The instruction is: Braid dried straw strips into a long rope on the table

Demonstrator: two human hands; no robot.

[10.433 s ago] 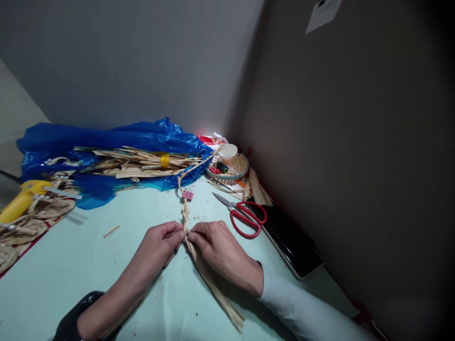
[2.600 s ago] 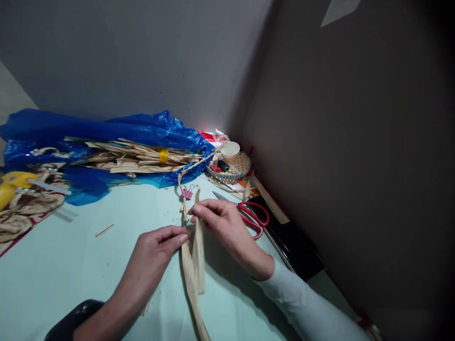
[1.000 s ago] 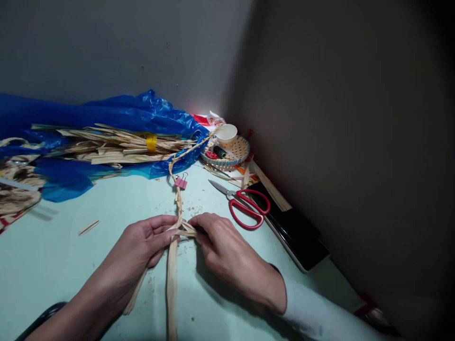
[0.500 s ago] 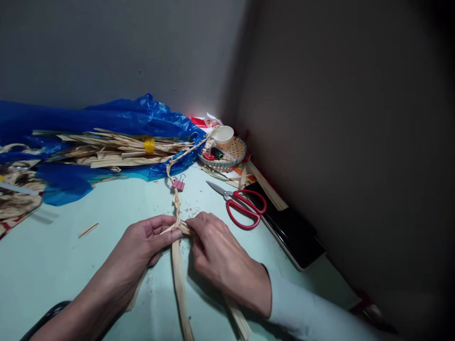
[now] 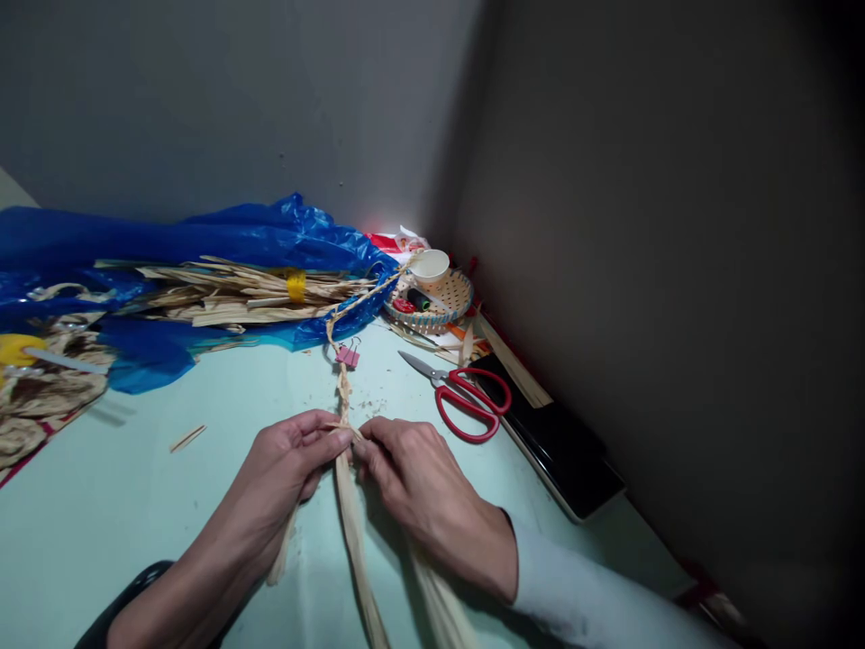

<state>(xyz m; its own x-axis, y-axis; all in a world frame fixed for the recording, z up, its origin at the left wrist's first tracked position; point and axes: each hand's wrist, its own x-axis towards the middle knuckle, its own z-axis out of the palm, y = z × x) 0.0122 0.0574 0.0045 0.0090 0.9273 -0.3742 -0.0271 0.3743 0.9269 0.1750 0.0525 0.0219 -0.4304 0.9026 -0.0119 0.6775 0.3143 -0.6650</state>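
Note:
A thin braid of pale dried plant strips runs away from me over the table, with a pink binder clip on it. At its near end my left hand pinches the braid between thumb and fingers; one strip hangs below that hand. Close on the other side, my right hand pinches another strip, whose wide tail trails under the wrist. Between both hands a loose middle strip comes down toward me. The exact crossing is partly hidden by my fingertips.
Red-handled scissors lie right of the braid, beside a black flat device. Behind are a woven basket with a white cup, and a strip bundle on blue plastic. A yellow-ended tool is at left.
My right hand has drawn in close to my left fingertips, with its strip now pulled tighter at the crossing. The whole view has shifted slightly; clip and scissors lie as before.

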